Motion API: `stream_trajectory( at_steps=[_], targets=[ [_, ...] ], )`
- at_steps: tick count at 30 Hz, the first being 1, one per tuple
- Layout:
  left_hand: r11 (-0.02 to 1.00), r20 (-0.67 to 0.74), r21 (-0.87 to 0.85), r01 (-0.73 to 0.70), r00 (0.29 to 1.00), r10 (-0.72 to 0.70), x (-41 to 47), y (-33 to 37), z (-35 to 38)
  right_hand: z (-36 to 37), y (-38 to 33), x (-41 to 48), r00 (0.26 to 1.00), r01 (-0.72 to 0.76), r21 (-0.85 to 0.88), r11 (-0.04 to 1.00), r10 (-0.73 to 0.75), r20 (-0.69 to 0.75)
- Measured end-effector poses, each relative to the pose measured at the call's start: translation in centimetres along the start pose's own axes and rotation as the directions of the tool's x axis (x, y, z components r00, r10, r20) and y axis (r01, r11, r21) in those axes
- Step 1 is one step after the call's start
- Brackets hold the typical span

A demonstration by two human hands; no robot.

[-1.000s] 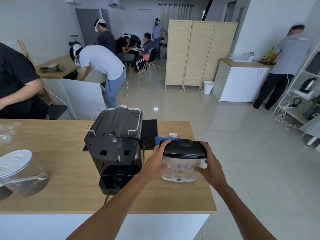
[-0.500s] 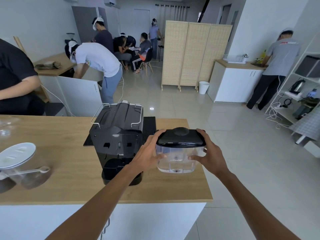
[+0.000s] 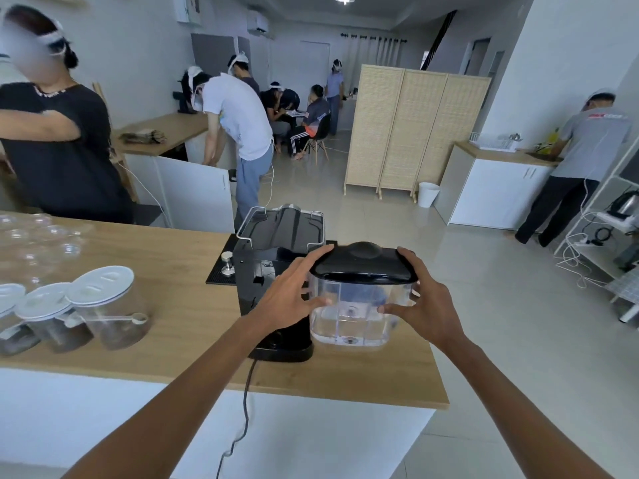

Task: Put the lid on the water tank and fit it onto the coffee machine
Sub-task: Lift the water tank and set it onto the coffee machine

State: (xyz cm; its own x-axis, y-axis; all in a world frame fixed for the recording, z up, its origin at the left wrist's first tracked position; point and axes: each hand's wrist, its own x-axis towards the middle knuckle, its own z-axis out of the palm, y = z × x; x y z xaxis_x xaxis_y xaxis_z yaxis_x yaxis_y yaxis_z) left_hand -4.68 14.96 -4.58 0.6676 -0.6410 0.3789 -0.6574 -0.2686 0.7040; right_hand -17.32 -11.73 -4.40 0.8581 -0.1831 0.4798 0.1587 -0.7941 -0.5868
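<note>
The clear plastic water tank [image 3: 352, 314] is in the air above the right end of the wooden counter [image 3: 179, 271], with its black lid [image 3: 363, 262] sitting on top. My left hand [image 3: 294, 292] grips the tank's left side, thumb up on the lid's edge. On the opposite side my right hand [image 3: 425, 299] holds it the same way. The black coffee machine [image 3: 273, 271] stands just left of the tank, its back turned to me, partly hidden by my left hand.
Three white-lidded glass jars [image 3: 103, 305] with a scoop stand at the counter's left front, clear glasses [image 3: 38, 243] behind them. A metal tamper [image 3: 227, 262] sits on a black mat beside the machine. The power cord [image 3: 245, 392] hangs off the front edge. Several people work around the room.
Both hands have lifted the lidded tank off the counter and hold it higher, close beside the machine's back. The camera view has tilted down and pulled back.
</note>
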Motion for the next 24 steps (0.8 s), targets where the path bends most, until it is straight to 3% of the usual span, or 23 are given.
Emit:
stream_trajectory(
  at_steps=[7,14,24],
  targets=[
    [0.998,-0.034,0.046,0.051,0.998,-0.05,-2.4,-2.4,-4.8,4.9,-3.0,1.4,0.998,0.042,0.048,0.998,-0.044,0.038],
    [0.995,-0.04,-0.007,0.097,0.994,-0.097,-3.8,-5.0,-8.7,9.8,-6.1,2.8,0.999,-0.022,0.148,0.989,0.016,0.046],
    [0.987,-0.037,-0.073,0.14,0.989,-0.143,-4.7,-9.0,-10.5,14.4,-7.3,3.7,0.994,-0.094,0.134,0.987,0.085,0.07]
  ],
)
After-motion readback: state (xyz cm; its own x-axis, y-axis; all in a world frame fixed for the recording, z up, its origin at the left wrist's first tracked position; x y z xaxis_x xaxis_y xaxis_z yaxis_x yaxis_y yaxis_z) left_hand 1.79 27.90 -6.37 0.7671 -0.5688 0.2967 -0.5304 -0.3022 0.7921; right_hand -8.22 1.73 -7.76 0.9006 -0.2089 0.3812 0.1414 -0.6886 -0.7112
